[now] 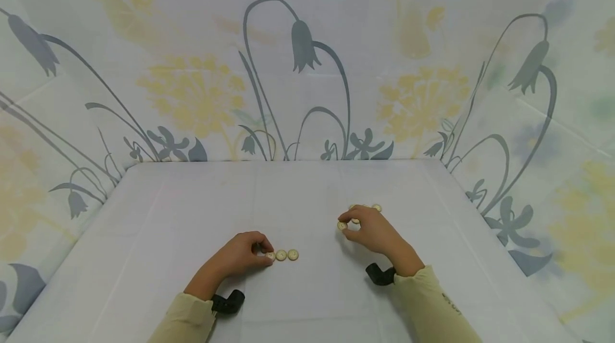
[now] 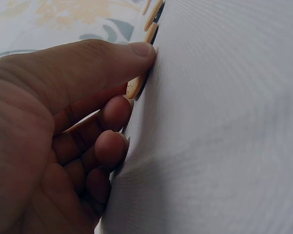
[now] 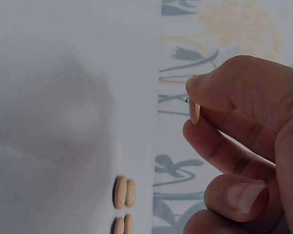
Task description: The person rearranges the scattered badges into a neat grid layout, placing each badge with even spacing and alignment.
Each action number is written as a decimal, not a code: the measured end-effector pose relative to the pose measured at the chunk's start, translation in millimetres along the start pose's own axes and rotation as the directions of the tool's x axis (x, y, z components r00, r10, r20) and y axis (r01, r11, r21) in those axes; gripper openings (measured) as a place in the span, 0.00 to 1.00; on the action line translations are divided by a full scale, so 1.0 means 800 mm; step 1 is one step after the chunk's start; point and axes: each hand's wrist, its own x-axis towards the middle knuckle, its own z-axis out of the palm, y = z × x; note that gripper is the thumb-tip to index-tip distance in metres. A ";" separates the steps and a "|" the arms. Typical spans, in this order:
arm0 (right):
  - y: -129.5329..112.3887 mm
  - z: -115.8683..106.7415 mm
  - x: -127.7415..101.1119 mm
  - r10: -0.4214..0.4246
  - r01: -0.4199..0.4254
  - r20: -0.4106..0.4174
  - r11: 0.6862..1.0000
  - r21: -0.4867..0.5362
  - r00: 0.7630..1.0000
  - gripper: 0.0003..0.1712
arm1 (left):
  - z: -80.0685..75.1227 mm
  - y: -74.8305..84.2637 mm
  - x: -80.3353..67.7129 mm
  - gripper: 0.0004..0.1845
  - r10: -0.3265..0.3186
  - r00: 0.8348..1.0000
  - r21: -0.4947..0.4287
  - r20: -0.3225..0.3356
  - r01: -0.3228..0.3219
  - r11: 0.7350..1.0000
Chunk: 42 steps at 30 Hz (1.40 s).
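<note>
My left hand (image 1: 244, 252) pinches a small round pale wooden disc (image 2: 133, 87) between thumb and fingers at table level, at the left end of a short row. Dark markings show on this disc. To its right lie a second disc (image 1: 281, 255) and a third disc (image 1: 293, 254), flat on the white cloth. My right hand (image 1: 372, 230) holds another such disc (image 3: 195, 112) on edge between thumb and index finger, raised above the table. Behind and beside that hand lie more discs (image 1: 377, 207), partly hidden by it; several (image 3: 120, 192) show in the right wrist view.
A white cloth (image 1: 307, 300) covers the table. Hanging behind and at both sides is a floral-patterned sheet (image 1: 307, 92). Each wrist wears a black camera mount, one at the left (image 1: 229, 302) and one at the right (image 1: 380, 274).
</note>
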 end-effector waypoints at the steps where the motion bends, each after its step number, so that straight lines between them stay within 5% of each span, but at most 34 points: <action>1: 0.002 -0.002 0.000 0.009 -0.009 -0.002 1.000 0.001 1.000 0.11 | 0.000 0.000 0.000 0.09 0.000 1.000 -0.003 0.001 0.000 1.000; 13: 0.019 -0.016 -0.003 0.140 -0.140 0.000 0.990 0.031 0.990 0.13 | -0.001 0.002 0.000 0.09 -0.003 1.000 0.010 0.003 0.003 1.000; 42: 0.068 -0.038 -0.015 0.306 -0.306 -0.025 0.952 0.028 0.952 0.18 | 0.002 -0.003 0.001 0.09 0.017 1.000 0.012 -0.010 -0.017 1.000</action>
